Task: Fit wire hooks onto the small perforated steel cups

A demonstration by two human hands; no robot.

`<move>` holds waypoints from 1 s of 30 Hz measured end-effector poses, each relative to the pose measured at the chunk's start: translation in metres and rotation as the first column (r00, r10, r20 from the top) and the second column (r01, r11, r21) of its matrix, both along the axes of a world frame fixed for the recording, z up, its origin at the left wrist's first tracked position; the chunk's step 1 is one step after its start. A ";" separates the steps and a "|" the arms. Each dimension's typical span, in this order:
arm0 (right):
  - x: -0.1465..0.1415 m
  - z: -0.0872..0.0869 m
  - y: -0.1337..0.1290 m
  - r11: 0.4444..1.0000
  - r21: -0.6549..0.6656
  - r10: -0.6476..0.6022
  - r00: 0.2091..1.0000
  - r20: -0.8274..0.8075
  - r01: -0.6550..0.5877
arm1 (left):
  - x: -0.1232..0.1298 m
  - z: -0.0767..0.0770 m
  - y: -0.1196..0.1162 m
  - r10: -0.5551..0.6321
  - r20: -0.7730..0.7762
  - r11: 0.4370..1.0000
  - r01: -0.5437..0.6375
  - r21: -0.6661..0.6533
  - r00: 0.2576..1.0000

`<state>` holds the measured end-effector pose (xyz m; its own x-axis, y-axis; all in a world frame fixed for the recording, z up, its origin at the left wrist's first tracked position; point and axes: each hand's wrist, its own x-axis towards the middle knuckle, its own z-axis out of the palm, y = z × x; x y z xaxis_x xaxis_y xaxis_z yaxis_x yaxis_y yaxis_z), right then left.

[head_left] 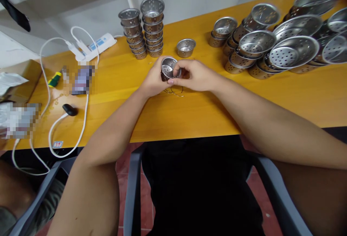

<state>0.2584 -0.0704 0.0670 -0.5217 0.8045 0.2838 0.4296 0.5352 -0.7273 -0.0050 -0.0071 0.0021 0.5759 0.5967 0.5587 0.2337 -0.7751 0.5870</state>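
**Both your hands on one small perforated cup**

Your left hand [154, 80] and right hand [195, 75] meet above the middle of the yellow table [189, 113], and between them you hold a small perforated steel cup [168, 68]. The cup is tipped: its open mouth faces up and toward you, so its axis leans back from upright rather than lying flat. Your left fingers wrap the cup's left wall; your right fingertips pinch its right rim, thumb underneath. Just below your hands lie thin wire rings [175, 91] on the table, though how many is hard to tell from here.

Behind the cup stand two stacks of the same cups [146, 30], with a single cup [185, 47] beside them. Wider strainer bowls [276, 44] are heaped at your right. A white power strip [93, 46] and cable lie at your left.
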 end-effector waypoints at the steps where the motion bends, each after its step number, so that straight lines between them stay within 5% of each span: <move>1: -0.001 -0.001 0.000 0.999 0.030 -0.020 1.000 0.000 0.020 | -0.001 -0.001 0.002 0.003 0.005 1.000 -0.003 0.012 1.000; 7: -0.001 0.005 -0.006 0.975 0.197 -0.090 0.994 -0.053 0.099 | -0.002 -0.007 0.011 0.054 0.029 0.997 -0.055 0.060 0.998; 24: -0.006 0.001 -0.005 0.977 0.168 -0.120 0.991 -0.061 0.128 | -0.002 -0.010 0.016 0.055 0.070 0.994 -0.061 0.088 0.996; 27: -0.004 0.014 -0.010 0.974 0.191 -0.125 0.992 0.005 0.122 | 0.002 -0.005 0.007 0.101 0.041 0.993 -0.104 0.063 0.994; 30: 0.011 0.044 -0.013 0.953 0.238 -0.219 0.969 0.114 0.187 | 0.005 -0.002 0.000 0.128 0.029 0.992 -0.128 -0.013 0.991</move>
